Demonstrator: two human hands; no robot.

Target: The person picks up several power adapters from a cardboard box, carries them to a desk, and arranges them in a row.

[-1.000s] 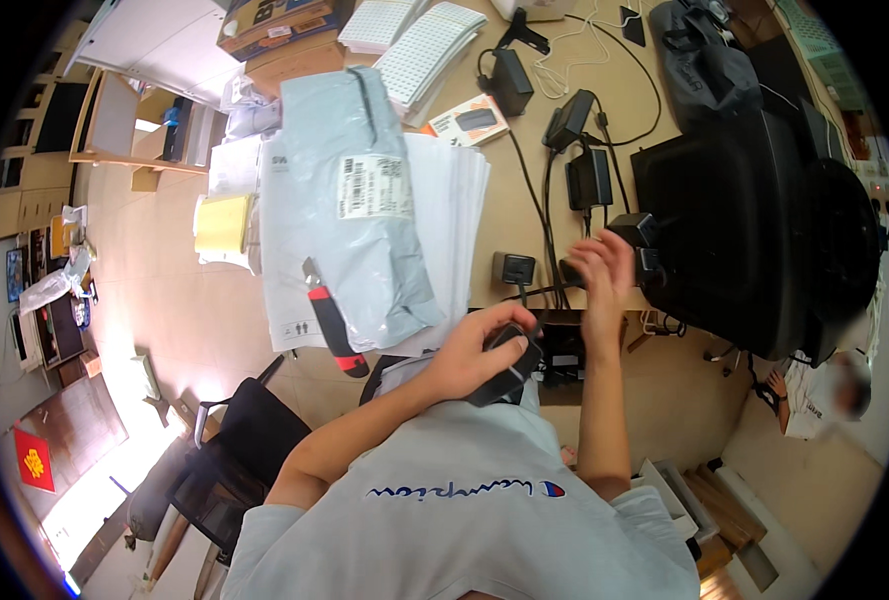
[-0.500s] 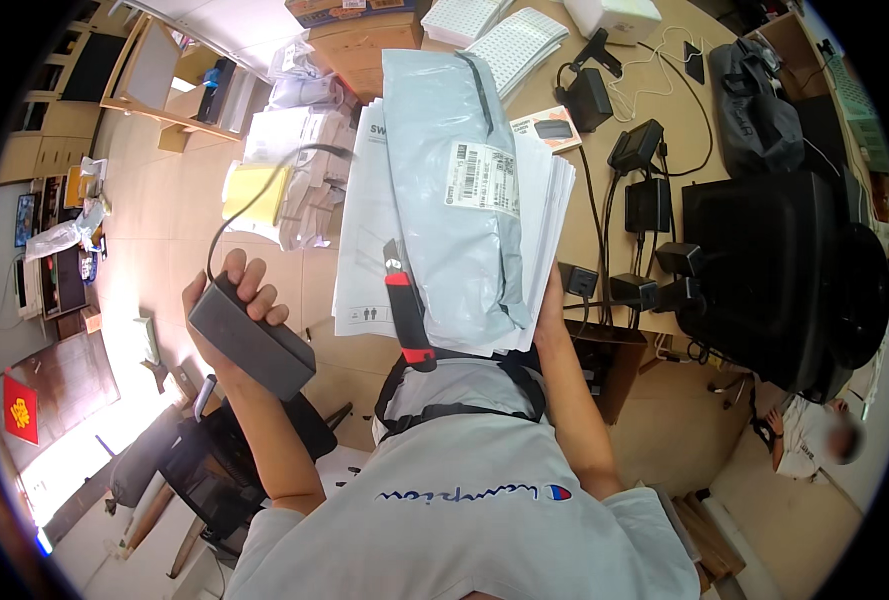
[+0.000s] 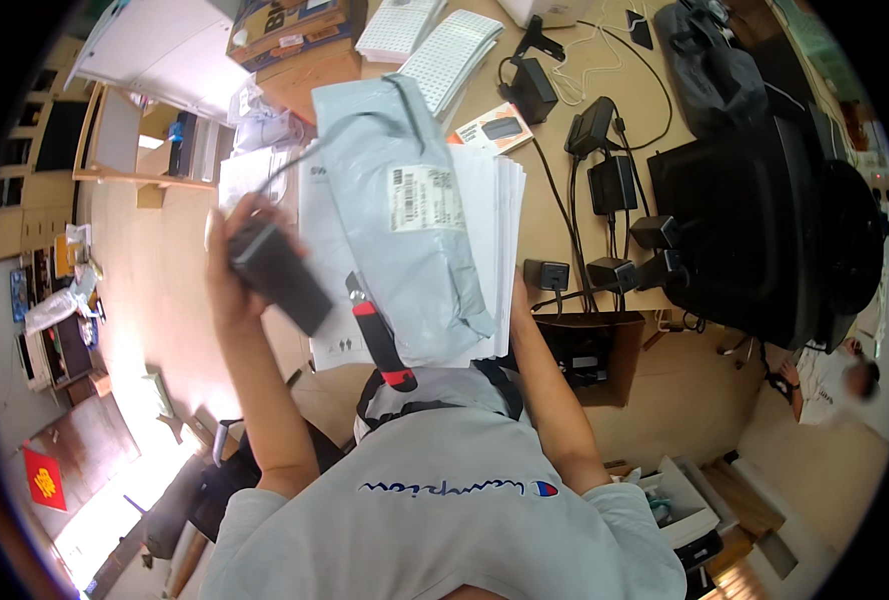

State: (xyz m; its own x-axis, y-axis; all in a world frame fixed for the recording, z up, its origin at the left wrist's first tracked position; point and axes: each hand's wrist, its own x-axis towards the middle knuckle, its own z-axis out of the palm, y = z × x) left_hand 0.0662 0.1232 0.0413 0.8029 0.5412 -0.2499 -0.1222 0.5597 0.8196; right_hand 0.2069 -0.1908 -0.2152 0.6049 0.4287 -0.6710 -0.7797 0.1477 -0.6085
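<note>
Two bare hands, well apart. The left hand (image 3: 230,275), off the left side of the paper stack (image 3: 509,200), was closed around a black adapter (image 3: 282,280): a hard oblong block with flat faces, tilted and blurred. Its thin dark cable (image 3: 309,152) rose in a loose arc and crossed in front of the upper part of a grey parcel.

The right hand (image 3: 520,298) lay low against the stack's right edge, fingers mostly hidden; could not tell whether it gripped the sheets. Stack: smooth white leaves, edges slightly uneven.

On top of the stack, the soft plastic parcel (image 3: 404,270), long, creased and faintly glossy, with a white paper label (image 3: 426,198). Beside its lower left edge, a utility knife (image 3: 382,345), slim, red and black, with a short metal end.

To the right, on a smooth tan tabletop (image 3: 536,220), several boxy black adapters (image 3: 612,185) among tangled cords. Small white-and-orange carton (image 3: 494,130) just above the stack; white dotted sheets (image 3: 449,62) beyond it, next to brown corrugated cardboard (image 3: 309,78). Far right, a limp dark fabric bag (image 3: 712,75) above a broad, matt black casing (image 3: 734,225) with rounded corners.
</note>
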